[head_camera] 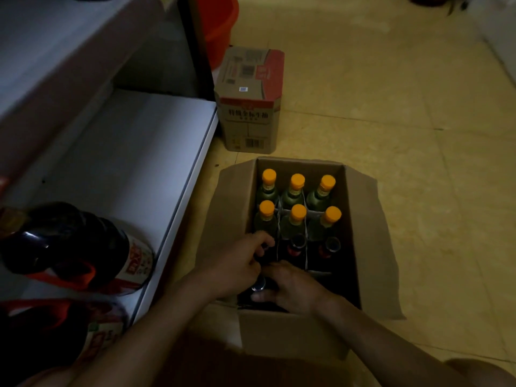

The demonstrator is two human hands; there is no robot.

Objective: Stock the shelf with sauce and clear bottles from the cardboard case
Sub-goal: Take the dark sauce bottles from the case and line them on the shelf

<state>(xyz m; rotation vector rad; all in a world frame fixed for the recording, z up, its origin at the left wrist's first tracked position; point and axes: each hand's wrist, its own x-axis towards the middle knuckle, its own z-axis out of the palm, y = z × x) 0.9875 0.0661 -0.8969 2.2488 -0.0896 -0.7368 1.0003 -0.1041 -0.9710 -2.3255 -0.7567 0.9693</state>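
An open cardboard case (351, 247) stands on the floor beside a white shelf (134, 163). Its far half holds several clear bottles with orange caps (297, 182). Dark sauce bottles (332, 245) fill the near half. My left hand (240, 263) curls round the neck of a dark bottle at the case's near left. My right hand (290, 289) grips another dark bottle with a shiny cap (258, 284) just in front of it. Large dark sauce jugs with red handles (75, 247) stand on the shelf at the left.
A closed printed carton (250, 104) stands on the tiled floor beyond the case, against the shelf's end. A red bucket (220, 26) sits behind it. An upper shelf board (55, 57) overhangs the white shelf. Tiled floor stretches to the right.
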